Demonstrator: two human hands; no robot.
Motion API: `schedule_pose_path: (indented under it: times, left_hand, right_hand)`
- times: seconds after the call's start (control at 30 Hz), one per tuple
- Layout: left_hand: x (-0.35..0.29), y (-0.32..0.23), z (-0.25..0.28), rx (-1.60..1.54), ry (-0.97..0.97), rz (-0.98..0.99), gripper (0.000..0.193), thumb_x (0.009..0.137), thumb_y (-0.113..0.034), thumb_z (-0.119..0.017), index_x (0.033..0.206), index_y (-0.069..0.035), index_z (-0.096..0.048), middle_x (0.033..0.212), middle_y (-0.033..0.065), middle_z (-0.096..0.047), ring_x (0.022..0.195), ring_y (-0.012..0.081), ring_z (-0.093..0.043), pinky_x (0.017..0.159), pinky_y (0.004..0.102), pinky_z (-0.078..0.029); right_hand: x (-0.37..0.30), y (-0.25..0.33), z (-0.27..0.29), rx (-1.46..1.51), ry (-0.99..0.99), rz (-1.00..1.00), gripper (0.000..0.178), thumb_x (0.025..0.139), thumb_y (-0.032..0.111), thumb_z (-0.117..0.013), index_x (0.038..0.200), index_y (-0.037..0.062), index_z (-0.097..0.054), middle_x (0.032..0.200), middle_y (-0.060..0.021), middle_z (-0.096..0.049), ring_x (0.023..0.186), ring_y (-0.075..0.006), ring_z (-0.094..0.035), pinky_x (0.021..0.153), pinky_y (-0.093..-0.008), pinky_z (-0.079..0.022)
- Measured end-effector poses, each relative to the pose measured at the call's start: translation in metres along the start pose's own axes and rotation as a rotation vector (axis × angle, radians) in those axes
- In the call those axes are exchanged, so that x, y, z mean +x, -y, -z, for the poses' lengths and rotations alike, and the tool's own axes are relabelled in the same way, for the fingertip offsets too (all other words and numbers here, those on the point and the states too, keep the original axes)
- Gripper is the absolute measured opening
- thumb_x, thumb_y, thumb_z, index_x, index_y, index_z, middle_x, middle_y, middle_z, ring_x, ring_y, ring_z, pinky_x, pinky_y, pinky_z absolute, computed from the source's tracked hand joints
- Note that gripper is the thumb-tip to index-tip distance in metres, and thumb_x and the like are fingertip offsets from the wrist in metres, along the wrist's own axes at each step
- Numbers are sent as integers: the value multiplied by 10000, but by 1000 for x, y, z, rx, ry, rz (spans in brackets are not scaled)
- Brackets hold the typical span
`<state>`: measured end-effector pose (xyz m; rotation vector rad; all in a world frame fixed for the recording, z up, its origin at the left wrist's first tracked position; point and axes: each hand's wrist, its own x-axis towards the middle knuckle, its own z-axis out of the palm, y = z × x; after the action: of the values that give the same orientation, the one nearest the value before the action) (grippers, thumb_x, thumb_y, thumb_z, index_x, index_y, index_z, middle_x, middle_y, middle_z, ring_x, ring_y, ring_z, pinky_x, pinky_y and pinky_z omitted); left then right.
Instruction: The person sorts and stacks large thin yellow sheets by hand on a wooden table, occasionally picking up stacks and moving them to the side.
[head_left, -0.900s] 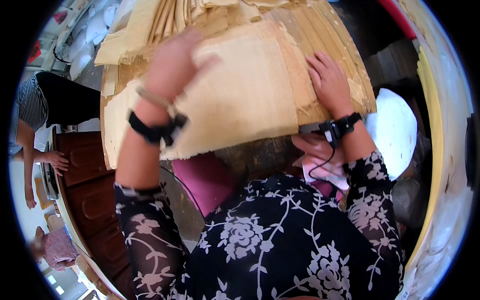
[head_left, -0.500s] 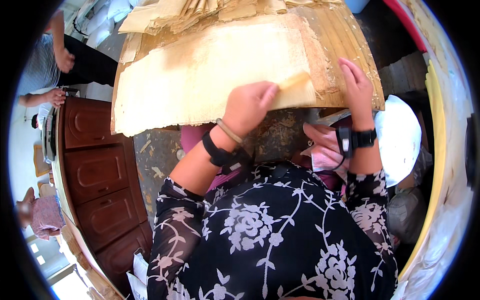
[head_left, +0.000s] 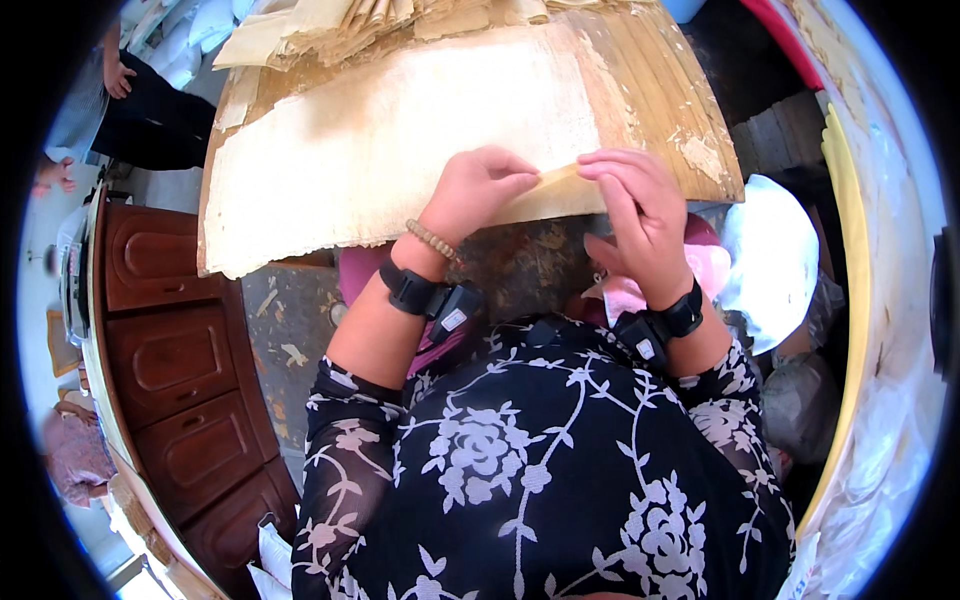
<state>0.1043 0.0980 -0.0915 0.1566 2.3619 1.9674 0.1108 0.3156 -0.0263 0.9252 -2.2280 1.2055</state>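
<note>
A large, thin, pale yellow sheet [head_left: 400, 130], fibrous like wood veneer, lies over the front of a wooden table [head_left: 690, 90]. Its near right edge is lifted and turned up. My left hand [head_left: 475, 190] pinches that edge between thumb and fingers. Just to the right, my right hand [head_left: 645, 215] has its fingertips closed on the same raised edge. Only a narrow folded strip shows between the two hands. Black straps with small boxes circle both wrists, and a beaded bracelet [head_left: 433, 240] is on the left one.
More thin sheets [head_left: 360, 20] are piled at the table's far side. Pale flakes [head_left: 698, 155] lie near its right edge. A white bag [head_left: 785, 265] stands at the right, dark red cabinets [head_left: 170, 345] at the left. Another person [head_left: 150, 110] is at the far left.
My right hand has come left from the table's right edge to the sheet's edge and closed on it. Flakes now show where it was. The turned-up corner looks narrower.
</note>
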Motion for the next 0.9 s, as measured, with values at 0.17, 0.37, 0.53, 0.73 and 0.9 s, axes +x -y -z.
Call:
schedule_pose_path:
  times: [0.17,0.37,0.53,0.73,0.9]
  left_hand:
    - [1,4,-15,270,-137,21,125,854,-136,-688,883,-16,-706,757,9,-682,712,70,-608,653,228,-492]
    - [-4,-3,-26,553,-281,-129,104,853,-135,-650,915,-51,-658,740,91,-686,634,189,-659,603,289,-514]
    - [-4,-9,-28,626,-493,-189,95,852,-144,-650,918,-78,-634,723,93,-677,659,243,-674,622,340,-531]
    - [3,-20,-23,1000,-301,-333,145,866,-149,-670,982,-62,-680,757,96,-692,695,213,-677,645,305,-522]
    - [14,-10,17,207,-674,-177,195,907,-225,-611,809,-71,-683,741,137,-678,682,330,-655,634,400,-508]
  right_hand:
    - [-21,-13,0,26,66,-154,108,881,80,-620,899,28,-713,906,-109,-705,875,-270,-652,789,-343,-499]
    - [-16,-13,-17,-212,186,98,85,837,153,-648,842,86,-700,882,-81,-682,860,-268,-631,838,-378,-460]
    - [-18,-20,-26,-414,388,-37,156,836,136,-639,956,48,-685,942,-91,-661,912,-289,-614,859,-407,-461]
    - [-14,-28,-36,-430,353,-57,219,845,164,-631,1028,48,-666,957,-119,-647,913,-322,-609,815,-412,-484]
    - [-11,-31,-37,-410,311,-81,166,839,184,-644,950,61,-659,914,-119,-631,862,-319,-608,770,-413,-485]
